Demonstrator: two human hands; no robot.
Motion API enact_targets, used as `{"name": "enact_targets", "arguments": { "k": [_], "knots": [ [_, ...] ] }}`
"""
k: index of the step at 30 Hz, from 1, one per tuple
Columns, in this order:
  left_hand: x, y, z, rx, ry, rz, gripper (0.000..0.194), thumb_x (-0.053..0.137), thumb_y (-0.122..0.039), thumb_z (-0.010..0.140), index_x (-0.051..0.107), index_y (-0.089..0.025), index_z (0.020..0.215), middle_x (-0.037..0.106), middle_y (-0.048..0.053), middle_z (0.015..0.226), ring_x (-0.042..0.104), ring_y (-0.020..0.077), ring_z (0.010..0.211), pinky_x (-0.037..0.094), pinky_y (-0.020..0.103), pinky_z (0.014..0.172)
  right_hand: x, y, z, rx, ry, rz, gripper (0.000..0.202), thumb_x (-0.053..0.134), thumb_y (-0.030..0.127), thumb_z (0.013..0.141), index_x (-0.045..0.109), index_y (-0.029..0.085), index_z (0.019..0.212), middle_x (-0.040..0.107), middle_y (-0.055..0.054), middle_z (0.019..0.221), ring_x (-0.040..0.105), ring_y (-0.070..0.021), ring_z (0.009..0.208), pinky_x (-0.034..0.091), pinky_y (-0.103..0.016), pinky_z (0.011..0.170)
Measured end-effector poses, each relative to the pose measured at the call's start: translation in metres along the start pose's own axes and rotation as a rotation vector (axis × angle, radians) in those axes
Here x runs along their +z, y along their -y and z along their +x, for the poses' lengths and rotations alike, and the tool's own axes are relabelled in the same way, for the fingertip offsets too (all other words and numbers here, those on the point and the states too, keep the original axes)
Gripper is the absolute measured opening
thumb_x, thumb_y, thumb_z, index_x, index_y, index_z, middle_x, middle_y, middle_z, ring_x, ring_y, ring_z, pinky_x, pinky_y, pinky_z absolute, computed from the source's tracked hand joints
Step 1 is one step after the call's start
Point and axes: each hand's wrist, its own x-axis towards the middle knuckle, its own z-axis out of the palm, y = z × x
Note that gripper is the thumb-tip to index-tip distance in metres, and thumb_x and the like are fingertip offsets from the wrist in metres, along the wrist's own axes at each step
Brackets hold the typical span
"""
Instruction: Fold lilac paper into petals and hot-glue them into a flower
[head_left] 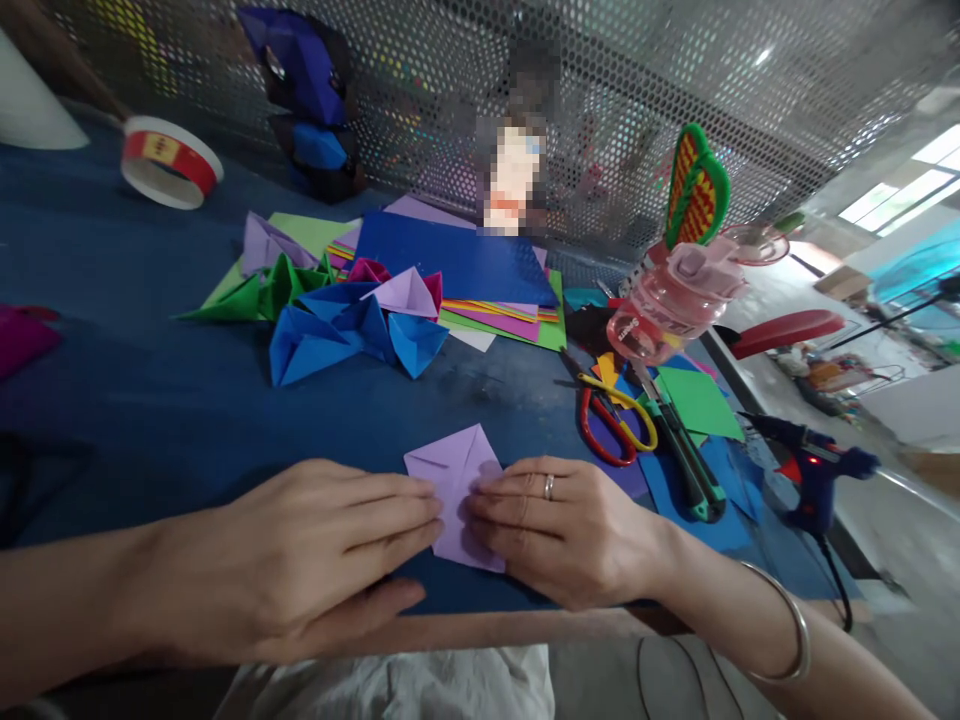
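A folded purple sheet of paper [459, 535] lies on the blue table near its front edge, with crease lines and a pointed top corner. My left hand [322, 550] lies flat, its fingertips on the paper's left side and its thumb apart from the fingers. From the other side, my right hand [562, 530] rests its outstretched fingers on the paper's right part; a ring is on one finger, and its thumb is hidden. Beyond the hands sit folded blue paper pieces [330, 330], with folded green paper [281, 288] beside them.
A stack of coloured paper topped by a dark blue sheet [457, 255] lies at the back. To the right are scissors [616, 420], a utility knife [686, 455], a pink bottle [667, 305] and a glue gun [814, 465] with a cord. A tape roll [171, 165] stands at the back left.
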Motion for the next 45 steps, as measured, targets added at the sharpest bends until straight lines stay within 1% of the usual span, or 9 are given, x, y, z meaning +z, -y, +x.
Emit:
{"name": "enact_targets", "arguments": {
  "k": [5,11,16,25,30,33,35,42,45],
  "knots": [
    [0.001,0.004,-0.005,0.035,-0.011,-0.037,0.031,0.042,-0.026,0.099,0.072,-0.018,0.098,0.078,-0.002,0.098,0.071,0.0139,0.094,0.056,0.024,0.073,0.0,-0.002,0.002,0.09,-0.095,0.214,0.015,0.053,0.019,0.096,0.067,0.015,0.096,0.075,-0.007,0.103,0.07,-0.0164,0.099,0.055,-0.03,0.089],
    [0.002,0.003,-0.008,0.055,0.016,-0.078,0.031,0.044,-0.025,0.097,0.074,-0.016,0.095,0.078,0.001,0.095,0.071,0.0149,0.093,0.057,0.024,0.074,0.007,0.001,0.013,0.452,-0.161,0.502,0.007,0.066,0.025,0.09,0.066,0.019,0.088,0.07,-0.001,0.081,0.065,-0.0129,0.081,0.051,-0.028,0.077],
    [0.002,0.003,-0.012,0.057,0.004,-0.072,0.03,0.044,-0.026,0.096,0.073,-0.016,0.097,0.078,0.003,0.096,0.071,0.0156,0.094,0.057,0.024,0.075,0.011,0.006,0.022,0.649,-0.196,0.456,0.01,0.07,0.026,0.086,0.065,0.018,0.082,0.066,-0.001,0.082,0.059,-0.0135,0.082,0.047,-0.029,0.076],
    [0.005,0.004,-0.01,0.04,0.009,-0.096,0.031,0.042,-0.024,0.095,0.073,-0.016,0.096,0.077,0.005,0.094,0.07,0.0161,0.093,0.055,0.024,0.08,0.013,0.006,0.027,0.697,-0.066,0.328,0.014,0.068,0.027,0.087,0.06,0.018,0.08,0.062,0.0,0.081,0.054,-0.0139,0.08,0.039,-0.032,0.081],
    [0.007,0.007,-0.01,0.059,-0.027,-0.123,0.031,0.041,-0.029,0.097,0.068,-0.016,0.104,0.076,0.004,0.095,0.069,0.0154,0.089,0.052,0.026,0.073,0.013,0.006,0.028,0.696,-0.044,0.311,0.014,0.067,0.026,0.088,0.058,0.018,0.081,0.061,0.0,0.083,0.051,-0.0143,0.081,0.038,-0.03,0.079],
    [0.007,0.006,-0.007,0.034,0.023,-0.075,0.037,0.035,-0.034,0.1,0.063,-0.016,0.115,0.075,0.001,0.096,0.068,0.0153,0.087,0.05,0.027,0.066,0.012,0.006,0.028,0.683,-0.045,0.299,0.013,0.066,0.026,0.088,0.058,0.018,0.081,0.06,0.0,0.082,0.05,-0.0143,0.08,0.037,-0.029,0.078],
    [0.007,0.003,-0.004,0.023,0.063,-0.068,0.038,0.034,-0.035,0.101,0.063,-0.015,0.115,0.075,0.0,0.095,0.068,0.016,0.084,0.05,0.028,0.065,0.012,0.006,0.028,0.676,-0.043,0.298,0.013,0.065,0.026,0.089,0.058,0.018,0.082,0.06,0.0,0.083,0.05,-0.0141,0.08,0.037,-0.029,0.079],
    [0.011,0.0,-0.004,-0.038,0.078,-0.144,0.034,0.038,-0.037,0.099,0.067,-0.019,0.104,0.075,0.0,0.099,0.068,0.0172,0.086,0.051,0.028,0.07,0.012,0.005,0.026,0.716,-0.035,0.307,0.013,0.066,0.028,0.087,0.057,0.019,0.092,0.06,-0.001,0.087,0.05,-0.0147,0.082,0.038,-0.03,0.079],
    [0.013,0.0,-0.007,-0.056,0.097,-0.167,0.032,0.041,-0.037,0.097,0.067,-0.021,0.108,0.074,0.001,0.105,0.068,0.0171,0.092,0.052,0.026,0.076,0.011,0.005,0.026,0.747,-0.034,0.29,0.019,0.068,0.03,0.085,0.057,0.019,0.096,0.059,-0.001,0.088,0.049,-0.0157,0.084,0.038,-0.029,0.078]
  ]
}}
